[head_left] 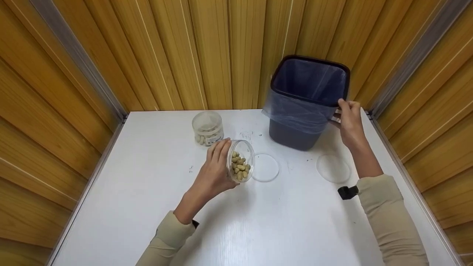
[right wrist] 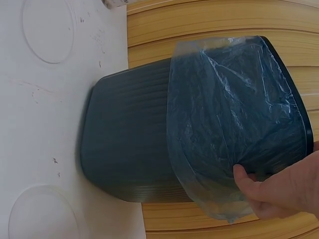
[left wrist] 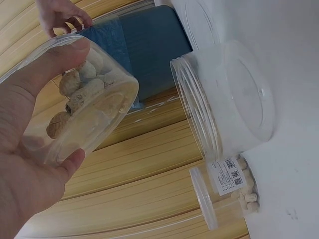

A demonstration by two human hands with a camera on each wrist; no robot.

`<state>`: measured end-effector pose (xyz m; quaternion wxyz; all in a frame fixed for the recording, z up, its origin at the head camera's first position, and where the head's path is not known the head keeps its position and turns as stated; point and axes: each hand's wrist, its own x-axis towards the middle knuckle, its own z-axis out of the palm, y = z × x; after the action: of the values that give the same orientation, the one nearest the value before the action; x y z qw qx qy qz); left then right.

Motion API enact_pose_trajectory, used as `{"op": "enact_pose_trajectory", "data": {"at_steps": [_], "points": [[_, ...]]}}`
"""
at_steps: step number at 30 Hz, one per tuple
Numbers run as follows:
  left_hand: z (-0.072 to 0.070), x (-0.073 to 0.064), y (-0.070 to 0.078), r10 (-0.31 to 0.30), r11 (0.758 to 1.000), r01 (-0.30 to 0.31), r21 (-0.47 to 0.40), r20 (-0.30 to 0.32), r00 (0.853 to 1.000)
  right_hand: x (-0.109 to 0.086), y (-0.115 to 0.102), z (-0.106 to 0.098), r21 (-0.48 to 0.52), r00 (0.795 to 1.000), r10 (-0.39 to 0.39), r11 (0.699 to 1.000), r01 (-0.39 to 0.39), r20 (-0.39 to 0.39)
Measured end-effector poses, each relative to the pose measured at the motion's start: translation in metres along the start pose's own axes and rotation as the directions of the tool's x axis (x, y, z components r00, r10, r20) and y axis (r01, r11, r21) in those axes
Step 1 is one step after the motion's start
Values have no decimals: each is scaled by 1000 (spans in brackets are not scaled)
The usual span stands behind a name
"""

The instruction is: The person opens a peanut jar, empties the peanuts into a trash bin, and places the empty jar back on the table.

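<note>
My left hand grips a clear plastic jar, tilted, with several unshelled peanuts inside. At the back right stands a dark bin with a translucent bag folded over its rim. My right hand grips the bin's rim at its right corner, a digit pressing the bag from outside. Behind the left hand is a labelled jar holding more peanuts. Nearer the wrist camera, an empty-looking clear jar stands upright; in the head view I cannot pick it out.
Two clear round lids lie flat on the white table, one lid beside the held jar and another lid below the right hand. Small dark marks dot the tabletop. Wood-patterned panels rise at the back and sides.
</note>
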<state>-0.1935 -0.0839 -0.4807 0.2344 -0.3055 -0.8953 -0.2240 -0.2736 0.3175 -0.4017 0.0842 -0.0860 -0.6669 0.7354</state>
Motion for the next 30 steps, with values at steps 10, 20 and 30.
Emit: {"op": "enact_pose_trajectory", "data": {"at_steps": [10, 20, 30], "points": [[-35, 34, -4, 53, 997, -57, 56, 62, 997, -3, 5, 5, -68, 999, -53, 996, 53, 1], [-71, 91, -4, 116, 989, -123, 83, 82, 990, -5, 3, 13, -82, 998, -43, 996, 39, -48], [-74, 148, -7, 69, 995, -76, 71, 89, 994, -5, 5, 16, -75, 999, -7, 997, 3, -50]]}}
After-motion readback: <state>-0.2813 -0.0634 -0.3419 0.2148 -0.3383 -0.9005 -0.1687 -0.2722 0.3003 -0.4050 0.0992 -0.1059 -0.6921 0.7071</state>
